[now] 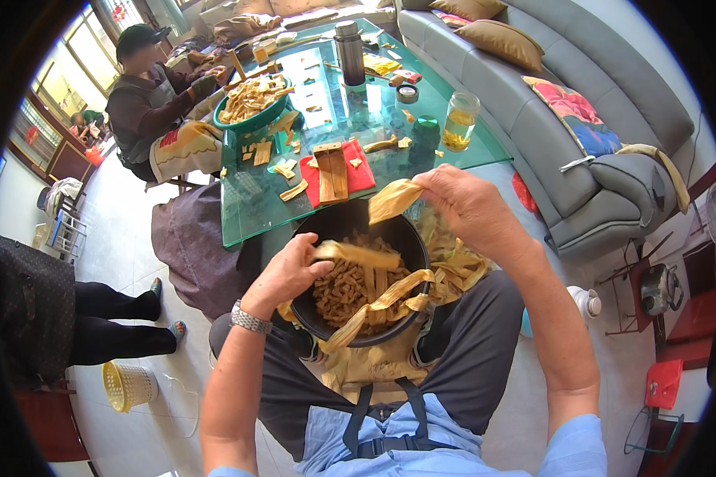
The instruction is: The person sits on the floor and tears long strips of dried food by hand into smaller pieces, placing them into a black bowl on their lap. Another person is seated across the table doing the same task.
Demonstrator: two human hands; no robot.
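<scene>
My left hand (pixel 289 277) is closed on a flat, yellow dried strip (pixel 360 254) that reaches over a black basin (pixel 424 249). My right hand (pixel 467 205), raised higher beyond the basin's right rim, pinches the end of a broader yellow dried piece (pixel 392 200), which hangs over the far rim. The basin stands between my knees. Inside lie many short, chopped yellow-brown pieces (pixel 340 296), and a long curled strip (pixel 374 308) lies across its near side. Ahead, on a red sheet (pixel 359 173) at the table's near end, sits a wooden block (pixel 331 176).
The glass table (pixel 250 219) also holds a thermos (pixel 348 54), a glass jar (pixel 459 123) and a green basin (pixel 239 119) of pieces. Someone in a cap (pixel 147 111) sits at its left; another person (pixel 36 306) stands left. A grey sofa (pixel 493 95) runs along the right.
</scene>
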